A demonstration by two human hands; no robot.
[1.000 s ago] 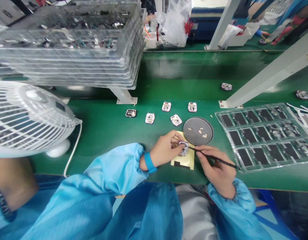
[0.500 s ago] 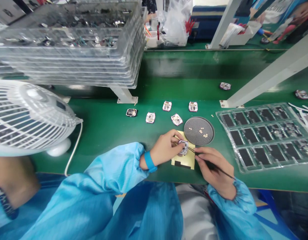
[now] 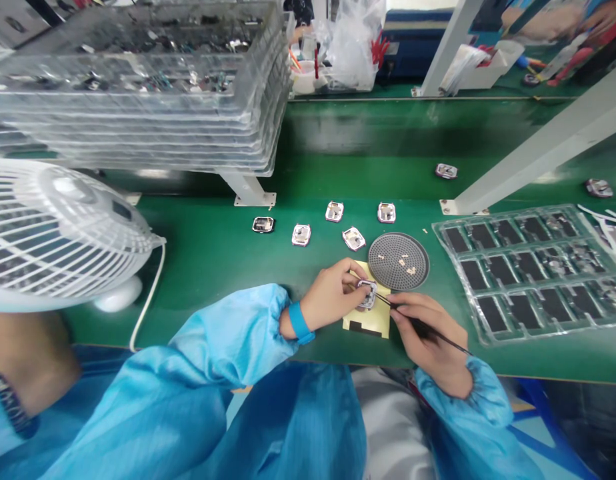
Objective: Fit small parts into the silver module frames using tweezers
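My left grip (image 3: 333, 293) pinches a small silver case (image 3: 369, 295) by its left side, thumb and fingers closed on it, over a yellow sheet (image 3: 367, 322) on the green tabletop (image 3: 203, 260). My right grip (image 3: 433, 340) is narrow, closed around slim dark tweezers (image 3: 422, 325); tips at the case's right edge, contact too small to tell. Just beyond the sheet: a grey perforated disc (image 3: 388, 250) bearing pale scraps. Five similar cases (image 3: 301, 235) lie scattered farther off. To my right, a clear compartment tray (image 3: 488, 338); at far left, a white fan (image 3: 53, 227).
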